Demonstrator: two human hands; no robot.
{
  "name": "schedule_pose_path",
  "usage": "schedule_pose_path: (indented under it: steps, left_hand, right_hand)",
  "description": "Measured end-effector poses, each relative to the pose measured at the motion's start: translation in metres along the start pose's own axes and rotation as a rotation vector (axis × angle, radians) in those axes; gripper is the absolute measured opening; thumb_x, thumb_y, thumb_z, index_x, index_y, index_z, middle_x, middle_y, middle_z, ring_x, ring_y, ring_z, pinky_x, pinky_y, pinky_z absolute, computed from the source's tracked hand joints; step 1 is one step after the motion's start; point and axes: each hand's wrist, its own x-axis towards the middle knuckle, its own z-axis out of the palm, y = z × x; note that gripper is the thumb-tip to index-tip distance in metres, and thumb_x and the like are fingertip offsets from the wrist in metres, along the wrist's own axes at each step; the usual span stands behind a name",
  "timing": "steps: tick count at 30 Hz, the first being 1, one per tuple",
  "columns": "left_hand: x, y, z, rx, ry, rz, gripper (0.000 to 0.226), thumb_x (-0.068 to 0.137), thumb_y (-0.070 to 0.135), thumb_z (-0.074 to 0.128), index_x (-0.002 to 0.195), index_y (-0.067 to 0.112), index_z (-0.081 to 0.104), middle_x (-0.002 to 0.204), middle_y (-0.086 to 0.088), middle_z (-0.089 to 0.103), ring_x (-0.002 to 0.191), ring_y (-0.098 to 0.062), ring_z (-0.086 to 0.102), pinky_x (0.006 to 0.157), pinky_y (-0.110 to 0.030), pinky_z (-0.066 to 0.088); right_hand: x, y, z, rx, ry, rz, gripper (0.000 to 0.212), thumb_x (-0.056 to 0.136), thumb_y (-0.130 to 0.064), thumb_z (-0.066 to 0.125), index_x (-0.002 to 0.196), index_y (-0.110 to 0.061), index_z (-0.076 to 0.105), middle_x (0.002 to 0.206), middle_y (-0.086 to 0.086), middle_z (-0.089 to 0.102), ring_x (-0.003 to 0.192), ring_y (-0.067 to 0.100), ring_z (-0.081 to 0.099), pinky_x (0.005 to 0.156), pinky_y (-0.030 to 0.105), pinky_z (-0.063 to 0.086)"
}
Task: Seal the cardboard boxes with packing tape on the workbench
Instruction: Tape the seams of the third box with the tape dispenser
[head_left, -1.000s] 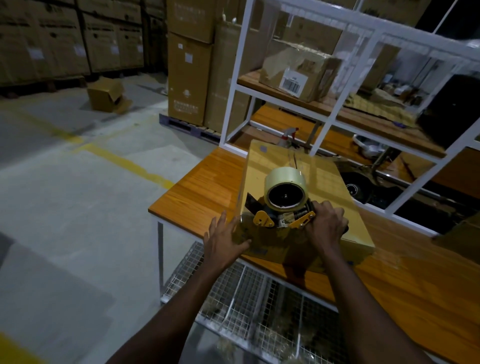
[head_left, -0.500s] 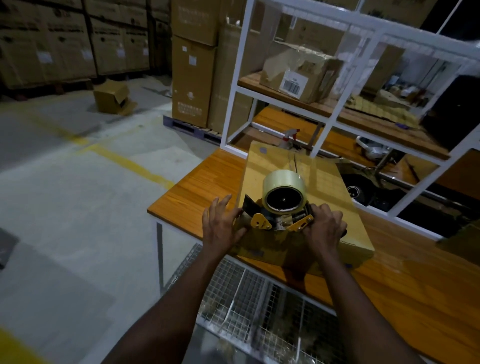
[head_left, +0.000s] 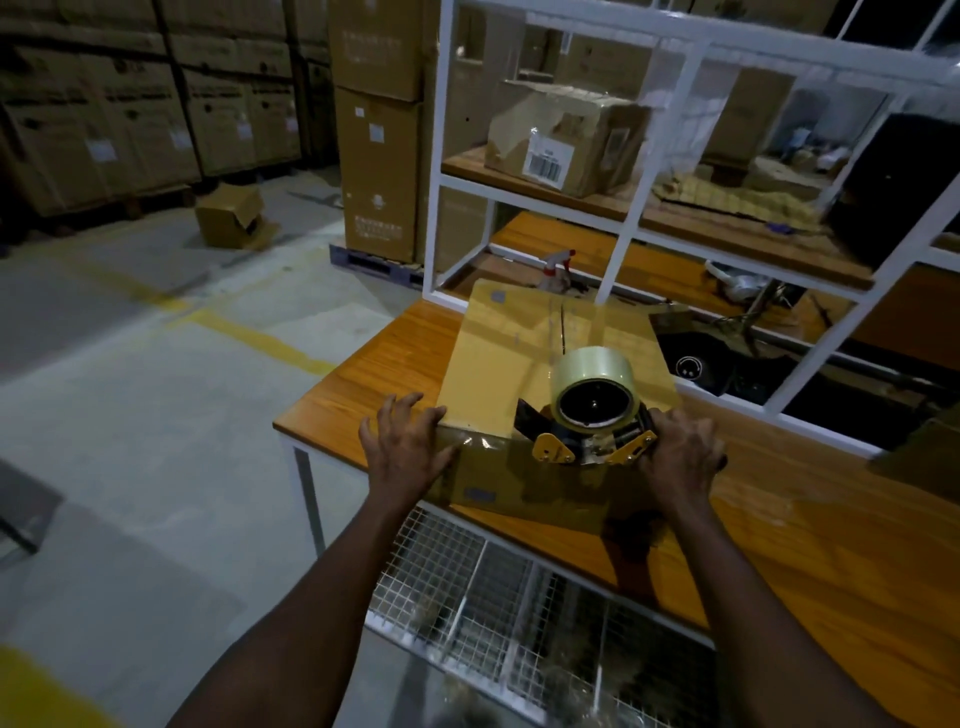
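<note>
The cardboard box (head_left: 524, 364) lies flat at the near left corner of the workbench (head_left: 810, 525), its near edge reaching the bench's front edge. On the near edge of the box sits the tape dispenser (head_left: 587, 431), yellow-sided, with a roll of clear tape (head_left: 594, 387) on top. The right hand (head_left: 680, 462) is wrapped around the dispenser's handle at the right of the roll; the handle itself is hidden, so the clamp is probably full but cannot be confirmed. The left hand (head_left: 408, 447) lies with fingers spread and palm down at the box's near left corner, pressing on what looks like shiny tape laid over the edge.

The box looks light and fairly stiff, though its top panels would likely give under hard pressure near the centre seam, so bracing is best done at a corner or edge, as the left hand does. The glossy tape is slippery on its back and sticky beneath; the dispenser is best held by its handle, clear of the cutting teeth.
</note>
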Motion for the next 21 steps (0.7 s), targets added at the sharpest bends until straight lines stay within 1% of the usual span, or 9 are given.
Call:
schedule_pose_path:
  steps: [2, 3, 5, 7, 8, 11, 13, 16, 21]
  left_hand:
    - [-0.002, 0.011, -0.002, 0.059, 0.01, 0.089, 0.056, 0.076, 0.052, 0.064, 0.125, 0.027, 0.058, 0.15, -0.004, 0.043, 0.141, -0.031, 0.034, 0.106, -0.062, 0.026]
    - [-0.003, 0.019, -0.004, 0.069, -0.013, 0.162, 0.064, 0.077, 0.055, 0.054, 0.133, 0.024, 0.054, 0.154, -0.003, 0.039, 0.142, -0.029, 0.035, 0.108, -0.059, 0.024]
    - [-0.005, 0.04, -0.007, 0.094, -0.138, 0.277, 0.082, 0.081, 0.062, 0.03, 0.151, 0.019, 0.035, 0.162, -0.001, 0.023, 0.146, -0.024, 0.028, 0.115, -0.055, 0.015]
    - [-0.011, 0.054, -0.005, 0.174, -0.267, 0.269, 0.091, 0.081, 0.067, 0.012, 0.158, 0.018, 0.016, 0.165, -0.001, 0.008, 0.15, -0.022, 0.015, 0.118, -0.053, 0.005]
    - [-0.015, 0.055, -0.004, 0.208, -0.292, 0.251, 0.093, 0.081, 0.068, 0.009, 0.158, 0.017, 0.01, 0.165, -0.002, 0.003, 0.151, -0.022, 0.01, 0.119, -0.054, 0.003]
    - [-0.022, 0.052, -0.003, 0.26, -0.31, 0.252, 0.098, 0.079, 0.073, 0.008, 0.158, 0.015, 0.001, 0.165, -0.004, -0.005, 0.152, -0.023, 0.0, 0.119, -0.057, 0.0]
    - [-0.022, 0.051, -0.004, 0.271, -0.322, 0.251, 0.101, 0.078, 0.076, 0.006, 0.158, 0.014, 0.002, 0.165, -0.004, -0.005, 0.152, -0.023, -0.001, 0.118, -0.057, -0.002]
    - [-0.023, 0.057, -0.006, 0.292, -0.302, 0.233, 0.1, 0.079, 0.075, 0.004, 0.158, 0.013, 0.008, 0.165, -0.005, 0.002, 0.152, -0.024, 0.004, 0.119, -0.059, 0.0]
    - [-0.026, 0.064, -0.009, 0.369, -0.319, 0.193, 0.1, 0.078, 0.073, -0.003, 0.158, 0.015, 0.005, 0.165, -0.003, 0.0, 0.152, -0.022, 0.002, 0.117, -0.058, -0.003]
  right_hand:
    - [-0.001, -0.001, 0.0, 0.01, -0.002, -0.001, 0.027, 0.075, -0.019, 0.078, 0.099, -0.022, 0.066, 0.099, 0.006, 0.058, 0.094, 0.034, 0.046, 0.074, 0.039, 0.03]
    - [-0.002, -0.001, -0.001, 0.018, -0.01, 0.002, 0.026, 0.076, -0.018, 0.077, 0.1, -0.022, 0.065, 0.101, 0.006, 0.057, 0.096, 0.035, 0.046, 0.074, 0.039, 0.03]
    - [-0.003, -0.002, -0.003, 0.031, -0.025, 0.002, 0.027, 0.077, -0.015, 0.073, 0.102, -0.022, 0.064, 0.104, 0.006, 0.056, 0.1, 0.036, 0.045, 0.075, 0.04, 0.032]
    - [-0.002, -0.001, -0.004, 0.033, -0.03, -0.014, 0.029, 0.077, -0.014, 0.072, 0.104, -0.02, 0.065, 0.105, 0.008, 0.057, 0.1, 0.037, 0.044, 0.079, 0.043, 0.034]
    - [-0.002, -0.001, -0.005, 0.029, -0.036, -0.028, 0.029, 0.077, -0.015, 0.071, 0.105, -0.02, 0.065, 0.105, 0.008, 0.057, 0.1, 0.036, 0.044, 0.08, 0.043, 0.034]
    - [0.0, 0.005, -0.003, 0.055, -0.041, -0.056, 0.031, 0.077, -0.016, 0.073, 0.105, -0.021, 0.064, 0.104, 0.007, 0.056, 0.097, 0.034, 0.044, 0.077, 0.04, 0.032]
    - [-0.002, 0.015, -0.003, 0.077, -0.024, -0.051, 0.028, 0.074, -0.015, 0.075, 0.1, -0.021, 0.065, 0.098, 0.006, 0.055, 0.093, 0.033, 0.045, 0.074, 0.038, 0.031]
    - [-0.002, 0.039, -0.004, 0.082, 0.0, -0.045, 0.026, 0.073, -0.015, 0.076, 0.097, -0.018, 0.067, 0.096, 0.009, 0.057, 0.091, 0.034, 0.047, 0.075, 0.041, 0.034]
    - [0.002, 0.097, -0.007, 0.1, 0.039, 0.007, 0.013, 0.079, -0.02, 0.072, 0.092, -0.019, 0.069, 0.09, 0.008, 0.054, 0.088, 0.034, 0.045, 0.075, 0.042, 0.034]
